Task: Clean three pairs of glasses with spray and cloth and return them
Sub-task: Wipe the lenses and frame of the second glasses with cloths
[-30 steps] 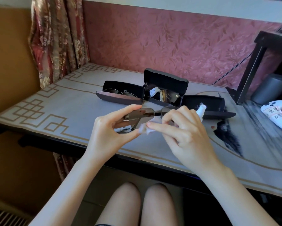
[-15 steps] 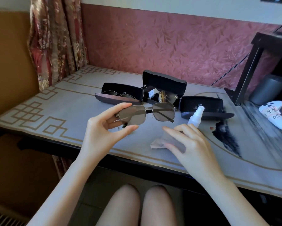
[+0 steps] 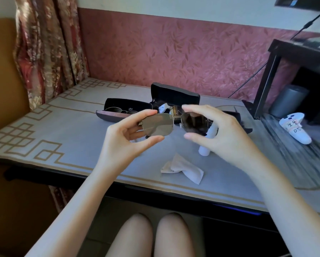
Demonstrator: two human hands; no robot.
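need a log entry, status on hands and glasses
Left hand and right hand both pinch the sunglasses, off the table. Cloth lies crumpled on the table, spray bottle upright beyond it. Nothing blocking the hands.

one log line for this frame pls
left hand: pinches sunglasses | right hand: pinches sunglasses | cloth: crumpled on table, untouched | spray bottle: upright on table

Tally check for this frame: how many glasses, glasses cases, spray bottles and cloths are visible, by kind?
Tinted metal-framed glasses: 3
Black open hard glasses cases: 3
White spray bottle: 1
Crumpled white cloth: 1
Total: 8
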